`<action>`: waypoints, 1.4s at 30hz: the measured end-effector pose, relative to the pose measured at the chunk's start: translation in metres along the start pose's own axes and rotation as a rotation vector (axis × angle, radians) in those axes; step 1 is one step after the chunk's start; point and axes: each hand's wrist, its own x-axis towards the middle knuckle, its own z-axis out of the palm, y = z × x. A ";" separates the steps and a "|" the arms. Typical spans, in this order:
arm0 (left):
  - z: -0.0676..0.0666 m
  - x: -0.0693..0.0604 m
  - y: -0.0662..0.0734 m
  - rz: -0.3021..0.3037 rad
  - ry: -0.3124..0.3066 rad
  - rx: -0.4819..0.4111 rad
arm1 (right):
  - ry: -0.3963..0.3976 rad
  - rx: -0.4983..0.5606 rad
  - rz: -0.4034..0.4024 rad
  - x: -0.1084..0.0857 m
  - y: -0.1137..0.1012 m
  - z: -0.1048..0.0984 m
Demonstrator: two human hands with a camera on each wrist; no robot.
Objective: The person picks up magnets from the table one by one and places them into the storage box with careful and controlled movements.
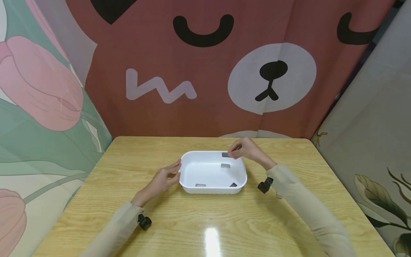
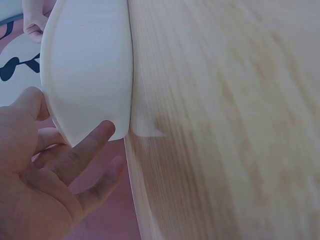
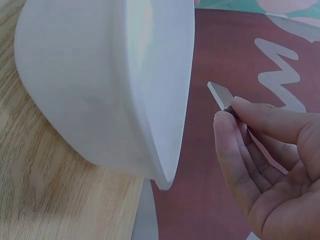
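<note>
A white rectangular plastic tub (image 1: 213, 190) sits on the wooden table. My left hand (image 1: 163, 180) touches its left end, fingers and thumb spread and fairly straight against the outside; in the left wrist view one finger lies on the tub wall (image 2: 92, 60). Over the tub's far right corner, my right hand (image 1: 245, 148) pinches a small flat grey rectangular piece (image 3: 222, 95) between thumb and fingertips. Inside the tub lie a similar grey piece (image 1: 225, 165) toward the right, another piece (image 1: 200, 185) by the near wall and a dark piece (image 1: 233, 185) at the near right corner.
A small piece (image 1: 278, 196) lies on the table (image 1: 179, 225), partly hidden by the right sleeve. Both wrists carry small black cameras. A patterned brown curtain (image 1: 154, 117) hangs behind the table's far edge, with other curtains at left and right.
</note>
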 end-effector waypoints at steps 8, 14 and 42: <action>-0.001 0.000 0.006 0.006 -0.007 -0.020 | -0.011 0.013 0.007 0.004 -0.006 0.006; -0.001 0.001 0.001 0.002 -0.002 -0.006 | -0.015 -0.005 0.013 0.009 -0.011 0.011; -0.001 -0.001 0.002 -0.013 -0.002 -0.021 | -0.095 -0.009 0.000 0.031 -0.023 0.037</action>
